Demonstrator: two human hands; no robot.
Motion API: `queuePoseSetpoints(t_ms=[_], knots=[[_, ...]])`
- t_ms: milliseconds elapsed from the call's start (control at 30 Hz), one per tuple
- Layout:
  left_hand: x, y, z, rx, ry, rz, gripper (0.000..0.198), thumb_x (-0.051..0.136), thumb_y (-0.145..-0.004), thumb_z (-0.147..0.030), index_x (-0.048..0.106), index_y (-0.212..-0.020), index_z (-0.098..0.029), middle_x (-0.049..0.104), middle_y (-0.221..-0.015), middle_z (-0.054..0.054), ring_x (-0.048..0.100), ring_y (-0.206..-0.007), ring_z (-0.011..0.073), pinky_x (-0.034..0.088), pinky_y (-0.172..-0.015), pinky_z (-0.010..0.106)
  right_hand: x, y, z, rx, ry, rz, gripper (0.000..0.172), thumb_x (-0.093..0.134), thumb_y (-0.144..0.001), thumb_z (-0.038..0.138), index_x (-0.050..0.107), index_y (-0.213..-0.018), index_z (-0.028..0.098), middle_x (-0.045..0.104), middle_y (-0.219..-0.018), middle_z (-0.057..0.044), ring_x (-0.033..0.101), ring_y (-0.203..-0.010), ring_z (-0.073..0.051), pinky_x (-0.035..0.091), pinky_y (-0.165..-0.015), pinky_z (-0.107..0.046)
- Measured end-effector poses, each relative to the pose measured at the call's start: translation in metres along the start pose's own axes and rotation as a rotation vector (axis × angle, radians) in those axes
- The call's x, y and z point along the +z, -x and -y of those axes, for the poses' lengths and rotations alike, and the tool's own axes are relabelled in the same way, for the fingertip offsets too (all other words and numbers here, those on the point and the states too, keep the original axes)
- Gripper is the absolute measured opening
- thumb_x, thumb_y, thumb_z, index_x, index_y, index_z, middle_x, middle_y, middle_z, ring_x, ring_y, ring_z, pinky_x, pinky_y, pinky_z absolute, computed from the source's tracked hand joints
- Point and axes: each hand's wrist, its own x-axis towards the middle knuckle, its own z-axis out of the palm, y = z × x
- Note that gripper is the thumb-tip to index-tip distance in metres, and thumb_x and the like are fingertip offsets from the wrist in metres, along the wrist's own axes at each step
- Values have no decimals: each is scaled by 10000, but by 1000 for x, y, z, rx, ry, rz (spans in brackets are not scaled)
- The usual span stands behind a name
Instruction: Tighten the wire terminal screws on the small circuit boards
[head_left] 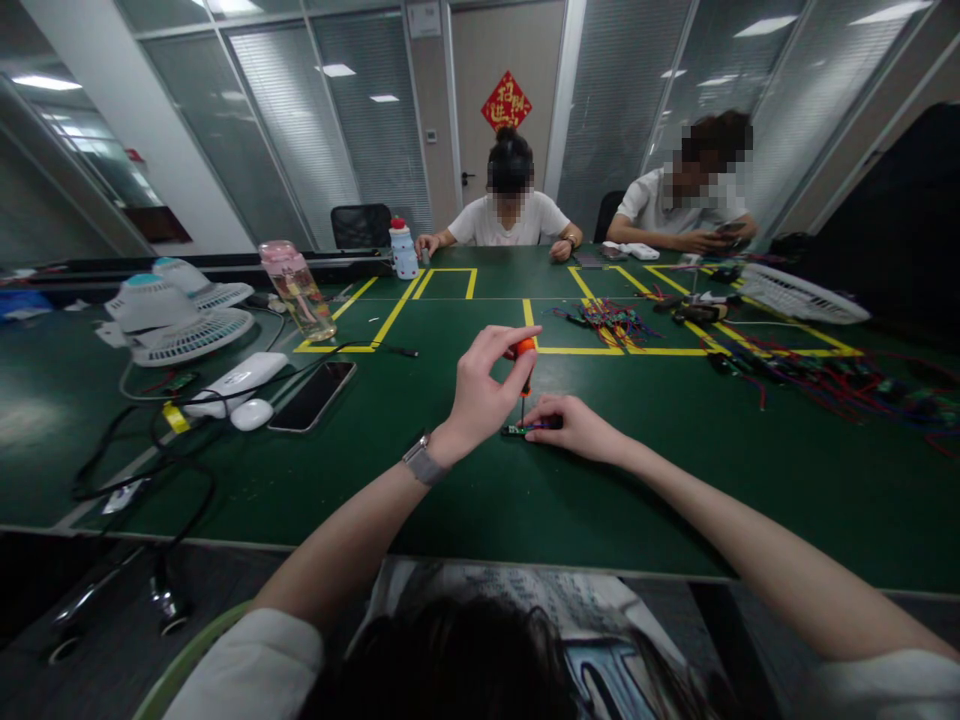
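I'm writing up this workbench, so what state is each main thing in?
Left hand: pinching the screwdriver by its handle
Right hand: holding the circuit board
Screwdriver: upright, tip down
Circuit board: low over the table
Phone: flat, screen dark
Pink-lidded bottle: lid on
Light-blue bottle: upright
Door: shut
White fans: running or off, cannot tell

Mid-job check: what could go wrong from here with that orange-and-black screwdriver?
Slip: the orange-and-black screwdriver, upright in the left hand, might skid on the small green circuit board, scratching it or jabbing the bare right hand close beside.

Twist: the board is low on the flat green tabletop with no clamp visible, only the right hand's touch, so it could turn under a hard push.
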Motion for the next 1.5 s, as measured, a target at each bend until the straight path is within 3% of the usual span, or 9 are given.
queuePoseSetpoints(t_ms=[133,333,600,800,900,1033,1233,1400,1500], knots=[[-1,0,-1,-10,-30,-9,188,565,-910,-235,680,-1056,-209,588,-943,40,582,-855,132,501,-769,261,0,0,1,1,3,7,184,695,-784,254,761,-931,164,629,-813,-47,559,-718,-165,442,-687,-295],[-1,0,1,17,47,80,305,397,-985,-219,608,-1205,-235,642,-1194,70,591,-1115,174,474,-960,353,-1,0,1,-3,-11,11,181,700,-781,268,760,-917,166,631,-809,-45,553,-706,-164,446,-682,-298],[-1,0,0,19,-76,-52,138,649,-859,-256,696,-976,-201,543,-860,22,547,-787,126,494,-722,260,0,1,3,5,2,7,189,690,-788,260,762,-935,165,621,-810,-43,556,-716,-163,440,-686,-294],[-1,0,2,16,14,43,309,390,-984,-229,622,-1188,-221,602,-1118,75,579,-1044,167,478,-912,330,0,1,-1,-5,2,1,182,701,-778,259,762,-927,174,633,-802,-42,559,-712,-165,446,-684,-298],[0,0,2,6,48,46,272,454,-965,-224,609,-1188,-219,646,-1070,60,612,-971,153,495,-859,306,-1,0,0,-8,-1,3,182,702,-777,262,763,-924,173,631,-806,-43,554,-707,-164,448,-683,-299],[0,1,0,10,-51,-21,155,636,-870,-277,685,-1001,-211,573,-898,25,571,-808,129,492,-736,260,-1,0,0,-2,2,7,189,699,-779,268,767,-928,173,625,-796,-42,541,-693,-162,440,-674,-297],[0,1,-1,11,29,78,307,405,-981,-207,585,-1229,-224,634,-1063,55,599,-984,143,472,-863,284,-1,0,0,-5,-5,15,191,690,-785,267,759,-922,153,623,-807,-48,549,-704,-164,436,-672,-296],[0,1,-2,-6,-16,46,212,554,-920,-236,652,-1107,-212,634,-905,24,580,-795,123,474,-749,254,-1,0,2,-3,-1,6,176,695,-778,254,760,-913,161,619,-800,-41,546,-707,-165,438,-684,-301],[-1,1,-2,-12,-30,68,226,532,-931,-249,656,-1117,-213,625,-958,42,587,-861,139,481,-790,277,-1,0,2,-3,-4,5,177,694,-778,247,761,-916,157,619,-801,-43,547,-711,-167,440,-690,-304]])
